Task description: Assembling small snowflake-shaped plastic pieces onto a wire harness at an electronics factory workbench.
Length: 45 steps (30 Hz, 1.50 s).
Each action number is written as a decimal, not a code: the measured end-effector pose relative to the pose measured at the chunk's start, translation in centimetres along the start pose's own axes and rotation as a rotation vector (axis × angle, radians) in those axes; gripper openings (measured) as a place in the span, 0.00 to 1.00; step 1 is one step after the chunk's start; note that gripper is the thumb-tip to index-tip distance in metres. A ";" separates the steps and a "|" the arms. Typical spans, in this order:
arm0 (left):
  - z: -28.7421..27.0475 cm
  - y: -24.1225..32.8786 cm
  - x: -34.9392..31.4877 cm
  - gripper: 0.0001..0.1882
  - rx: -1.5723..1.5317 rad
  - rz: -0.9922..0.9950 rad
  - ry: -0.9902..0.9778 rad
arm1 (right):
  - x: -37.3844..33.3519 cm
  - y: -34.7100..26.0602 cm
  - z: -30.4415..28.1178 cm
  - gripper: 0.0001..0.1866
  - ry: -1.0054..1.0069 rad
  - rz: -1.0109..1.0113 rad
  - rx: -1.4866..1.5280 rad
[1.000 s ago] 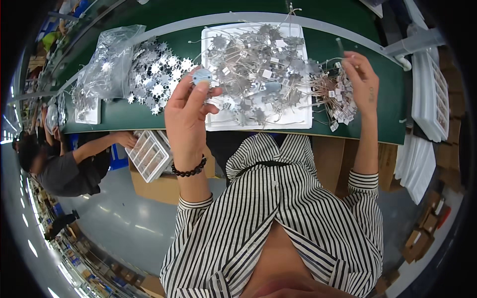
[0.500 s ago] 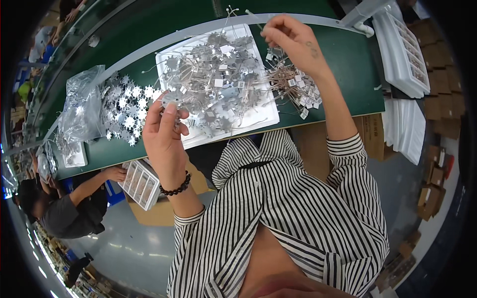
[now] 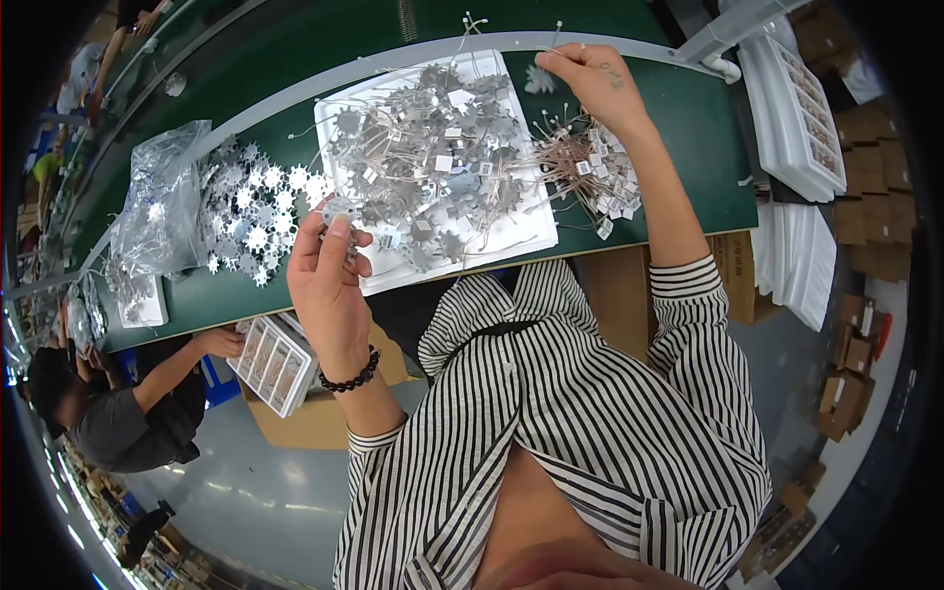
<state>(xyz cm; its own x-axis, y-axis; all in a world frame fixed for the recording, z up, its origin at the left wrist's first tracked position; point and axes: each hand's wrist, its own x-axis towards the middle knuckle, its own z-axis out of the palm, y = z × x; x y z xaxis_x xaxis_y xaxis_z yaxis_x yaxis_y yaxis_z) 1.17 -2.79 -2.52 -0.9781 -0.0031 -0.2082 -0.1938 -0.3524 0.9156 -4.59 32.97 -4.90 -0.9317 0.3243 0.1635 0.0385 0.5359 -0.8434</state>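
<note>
My left hand (image 3: 332, 280) is closed on a few silver star-shaped metal plates (image 3: 339, 209), thumb on top, at the near left corner of a white foam tray (image 3: 536, 231). A tangled heap of similar grey plates with thin wires and small white tags (image 3: 433, 147) covers most of that tray. Beyond its far right corner, my right hand (image 3: 595, 87) pinches the thin wire of a star-shaped plate (image 3: 539, 80), which hangs below the fingertips. Under this hand, right of the tray, lies a bunch of brownish wires with white tags (image 3: 590, 172).
Loose shiny star plates (image 3: 258, 211) lie left of the tray, beside a clear plastic bag (image 3: 162, 202). A white rail (image 3: 393, 54) arches over the green table (image 3: 688, 197). White foam trays (image 3: 796, 118) are stacked at right. At lower left, a co-worker's arm (image 3: 177, 369) reaches a compartment tray (image 3: 275, 364).
My right hand has shifted slightly down, and a star plate now shows hanging from its fingers. My left hand stays nearly where it was, still holding the plates.
</note>
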 end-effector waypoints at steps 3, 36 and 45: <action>-0.5 -0.1 -0.2 0.17 -0.003 -0.014 -0.011 | -1.0 -3.6 -0.2 0.16 -0.021 -0.024 0.048; 0.9 0.0 0.5 0.23 -0.020 0.016 0.055 | -5.2 -12.2 1.3 0.06 -0.315 -0.110 0.249; 11.3 1.3 0.4 0.19 -0.131 -0.020 -0.327 | -9.9 -13.3 -2.1 0.04 0.149 -0.543 0.130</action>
<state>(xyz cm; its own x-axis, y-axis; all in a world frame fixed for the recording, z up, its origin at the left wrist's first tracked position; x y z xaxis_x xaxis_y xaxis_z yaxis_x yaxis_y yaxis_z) -0.33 7.29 2.44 -0.9510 0.2973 -0.0850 -0.2223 -0.4661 0.8563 4.90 24.27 5.75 -0.7443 0.1405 0.6529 -0.4845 0.5593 -0.6727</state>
